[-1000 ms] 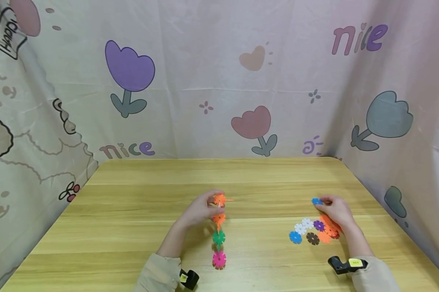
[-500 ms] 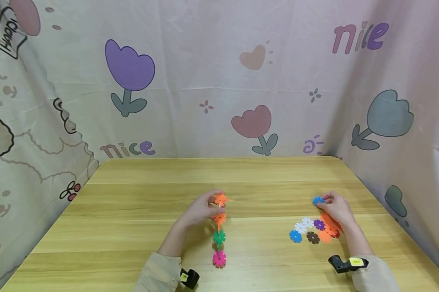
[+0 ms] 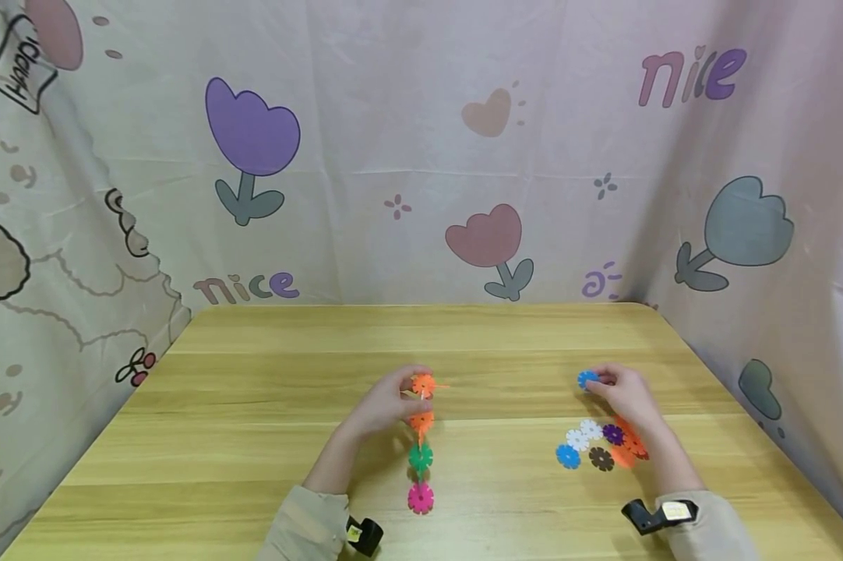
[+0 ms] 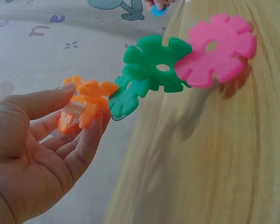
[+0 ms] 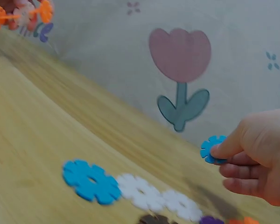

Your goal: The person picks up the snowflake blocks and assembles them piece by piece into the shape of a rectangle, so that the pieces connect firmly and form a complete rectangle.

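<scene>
Pinching the orange upper end of a chain [image 3: 421,421] in the left hand [image 3: 385,401], at lower centre of the head view, with a pink disc [image 3: 421,499] at the near end. Pinching a blue disc [image 3: 586,379] in the right hand [image 3: 627,393], at lower right, higher in the frame than the loose discs [image 3: 612,435].
</scene>
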The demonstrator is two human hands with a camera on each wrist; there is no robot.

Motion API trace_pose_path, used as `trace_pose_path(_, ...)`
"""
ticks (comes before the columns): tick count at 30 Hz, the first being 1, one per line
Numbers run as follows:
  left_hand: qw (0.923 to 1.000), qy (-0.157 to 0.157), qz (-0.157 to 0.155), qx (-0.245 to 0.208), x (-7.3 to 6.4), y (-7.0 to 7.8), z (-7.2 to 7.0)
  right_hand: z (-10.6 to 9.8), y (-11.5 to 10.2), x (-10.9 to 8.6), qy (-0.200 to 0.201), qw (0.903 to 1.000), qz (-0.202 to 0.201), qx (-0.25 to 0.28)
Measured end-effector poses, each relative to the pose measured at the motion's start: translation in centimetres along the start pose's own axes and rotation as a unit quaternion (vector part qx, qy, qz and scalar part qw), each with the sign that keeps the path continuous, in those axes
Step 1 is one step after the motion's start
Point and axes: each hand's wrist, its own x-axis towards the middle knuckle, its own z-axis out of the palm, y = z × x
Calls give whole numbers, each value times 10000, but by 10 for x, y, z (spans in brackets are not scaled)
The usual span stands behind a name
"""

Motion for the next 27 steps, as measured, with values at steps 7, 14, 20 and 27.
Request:
trace_pose_path(7,10000,7,15,-42,7,-15,0,11,-20,1,-426,9966,-147,694)
trace_pose_path(14,10000,-7,-22,17,7,-15,1,23,-36,0,-832,9893,-220,1182)
trace_pose_path(20,9999,51,-100,64,6,-17,1,36,-52,-2,-1228,9786,-320,1618)
trace_pose_path(27,9998,115,-162,88,7,-21,0,52,-76,-4,-1641,9669,-638,1848)
